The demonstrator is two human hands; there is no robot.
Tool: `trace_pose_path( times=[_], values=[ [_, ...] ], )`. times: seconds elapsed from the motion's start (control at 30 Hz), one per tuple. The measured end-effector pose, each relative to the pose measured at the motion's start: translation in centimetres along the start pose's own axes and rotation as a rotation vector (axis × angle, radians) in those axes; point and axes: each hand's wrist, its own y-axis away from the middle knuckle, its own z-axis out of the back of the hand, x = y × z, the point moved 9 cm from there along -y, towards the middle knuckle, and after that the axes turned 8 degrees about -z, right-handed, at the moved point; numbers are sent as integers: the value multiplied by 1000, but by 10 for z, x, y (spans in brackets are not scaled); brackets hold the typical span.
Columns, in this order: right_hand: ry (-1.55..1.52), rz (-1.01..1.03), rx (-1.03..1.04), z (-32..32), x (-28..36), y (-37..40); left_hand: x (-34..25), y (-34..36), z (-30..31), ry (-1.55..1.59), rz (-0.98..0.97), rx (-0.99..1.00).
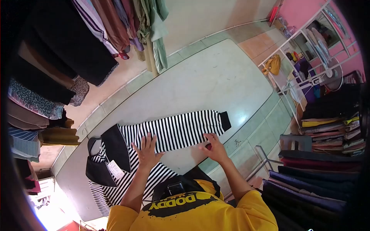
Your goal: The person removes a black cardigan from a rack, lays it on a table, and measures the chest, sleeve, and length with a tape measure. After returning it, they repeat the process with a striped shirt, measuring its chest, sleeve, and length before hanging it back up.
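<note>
A black-and-white striped garment lies on the table, one sleeve stretched to the right and ending in a black cuff. Its wide black collar is at the left, with a hanger at the neck and a white tag on the front. My left hand rests flat on the stripes near the sleeve's upper part, fingers spread. Beside the sleeve's lower edge, close to the cuff, is my right hand, thumb and forefinger apart. A small dark red spot shows between them; I cannot make it out.
The table has a pale top with rounded corners. Hanging clothes line the left and upper left. More folded and hung clothes fill the right, near a grey plastic seat. A white metal rack stands at the upper right.
</note>
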Motion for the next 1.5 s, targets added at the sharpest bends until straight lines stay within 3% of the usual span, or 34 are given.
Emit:
trace_pose_path(
  times=[0.17,0.23,0.3,0.37,0.43,0.53,0.63,0.7,0.73,0.77,0.8,0.83,0.9,0.97,1.03,1.1,1.17,1.23,1.3,1.37,1.43,1.5],
  values=[
    [150,110,-2,-13,4,-2,21,10,-1,-13,32,-15],
    [130,36,149,-27,13,-4,34,15,-3,-24,86,9],
    [147,80,145,-43,17,-2,45,23,5,-144,151,62],
    [111,161,302,-69,30,7,58,32,10,-209,221,85],
    [103,211,311,-81,40,16,57,39,26,-170,382,346],
    [80,259,331,-88,48,18,38,28,51,-268,407,423],
    [51,303,271,-83,49,22,-22,-10,77,0,61,-274],
    [-374,284,258,-76,41,17,-63,-42,59,360,-142,-154],
    [-601,51,265,-84,14,13,-86,-48,54,266,-304,-203],
    [-598,50,268,-81,12,13,-105,-49,49,172,-464,-252],
    [-673,4,116,-63,0,11,-100,-53,28,3,-388,-82],
    [-746,-41,-37,-44,-13,11,-82,-56,4,27,-275,47],
    [-757,-91,-45,-27,-18,9,-54,-46,-5,-44,-127,59],
    [-764,-60,-111,-18,-28,7,-29,-29,-6,146,27,137],
    [-841,-151,-15,-25,-27,5,-2,-8,-17,144,49,13],
    [-1032,-267,232,-54,-28,1,21,12,-24,117,242,57],
    [-999,-181,302,-64,-15,-4,32,23,-26,262,354,121],
    [-958,-96,378,-74,3,-6,38,27,-29,230,357,106],
    [-675,85,312,-70,29,-10,34,28,-21,196,382,105],
    [-644,129,325,-78,42,-16,28,26,-15,221,400,92],
    [-616,171,337,-87,48,-20,5,14,16,57,302,-142],
    [-677,141,301,-92,47,-24,-26,-5,40,400,-61,-382]
  ],
)
